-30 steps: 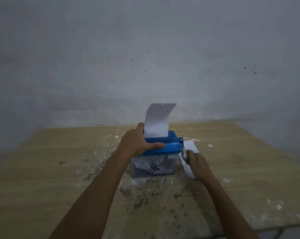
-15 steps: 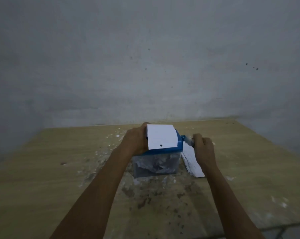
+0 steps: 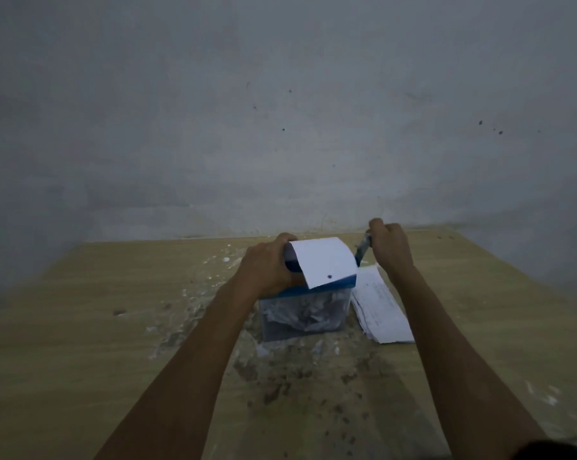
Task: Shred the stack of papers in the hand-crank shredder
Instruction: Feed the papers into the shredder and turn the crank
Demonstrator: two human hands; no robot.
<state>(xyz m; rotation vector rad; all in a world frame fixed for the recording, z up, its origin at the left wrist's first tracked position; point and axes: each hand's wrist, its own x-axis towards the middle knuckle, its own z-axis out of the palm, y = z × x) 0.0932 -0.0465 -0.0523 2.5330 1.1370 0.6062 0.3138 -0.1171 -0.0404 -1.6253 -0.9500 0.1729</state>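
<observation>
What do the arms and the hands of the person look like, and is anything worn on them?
Both forearms are bare as far as the frame shows: no sleeves, no gloves. On the left hand and the right hand no watch, ring or bracelet is visible, nor any marking. The light is dim, so small details cannot be told.

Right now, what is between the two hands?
In the head view, the blue shredder sits between the left hand and the right hand, with a white sheet curling over its top toward the camera.
</observation>
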